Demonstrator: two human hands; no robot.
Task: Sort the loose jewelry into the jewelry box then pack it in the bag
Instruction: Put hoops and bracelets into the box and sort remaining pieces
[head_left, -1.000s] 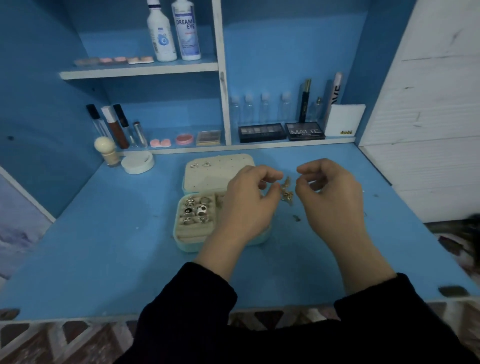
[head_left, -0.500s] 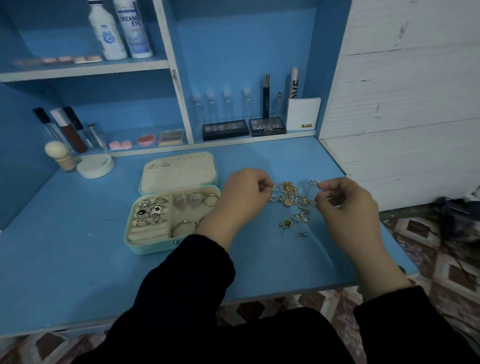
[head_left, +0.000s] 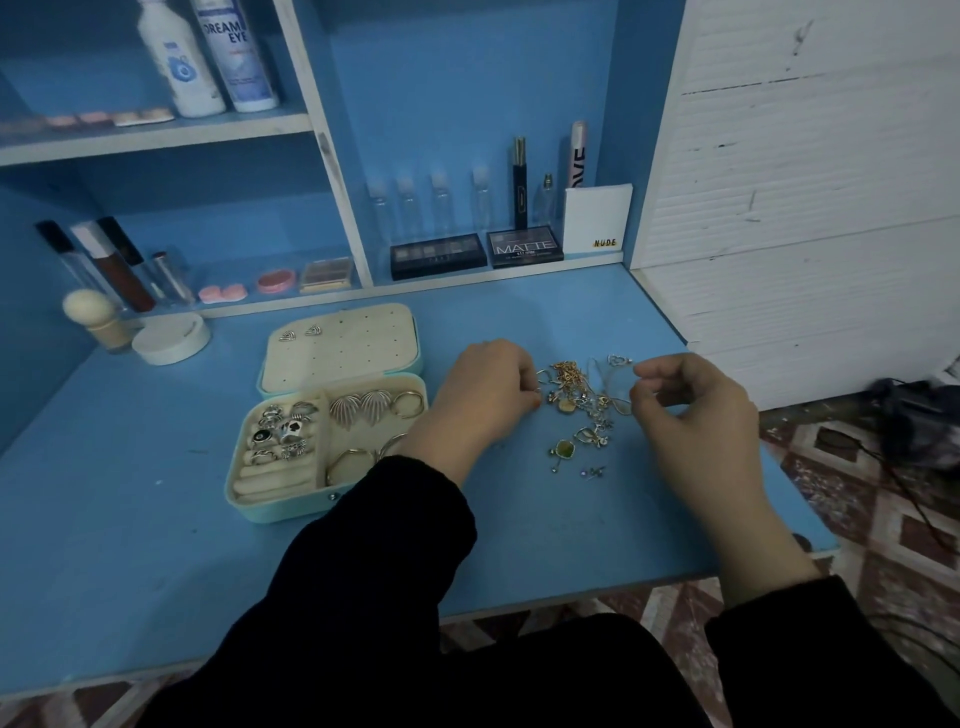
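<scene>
1. At the blue table (head_left: 156, 545), we see the left hand (head_left: 483, 395) and right hand (head_left: 696, 415) flanking the loose jewelry (head_left: 576, 395), a knotted heap of gold and silver chains and charms just right of the jewelry box (head_left: 270, 514).
2. The left hand's fingers are curled tight, with their tips pinching a piece at the heap's left edge. The right hand's thumb and forefinger are drawn together on what looks like a thin chain at the right edge (the strand is too fine for us to be sure).
3. We judge the two hands are set on opposite sides so that one can anchor the tangle while the other draws a strand free.
4. The box sits open within the left hand's reach, its lid (head_left: 358, 358) laid flat behind it so both layers can be filled. Two stud earrings (head_left: 300, 332) are pinned in the lid's pad.
5. Rings (head_left: 283, 431) fill the slotted left compartment and fan-shaped earrings (head_left: 363, 408) lie with hoops in the right one, so we judge the sorting to be well under way.
6. A green pendant (head_left: 563, 449) and small studs lie apart at the heap's near edge.
7. We cannot pick out the bag with certainty. A dark shape (head_left: 914, 421) lies on the floor at right.
</scene>
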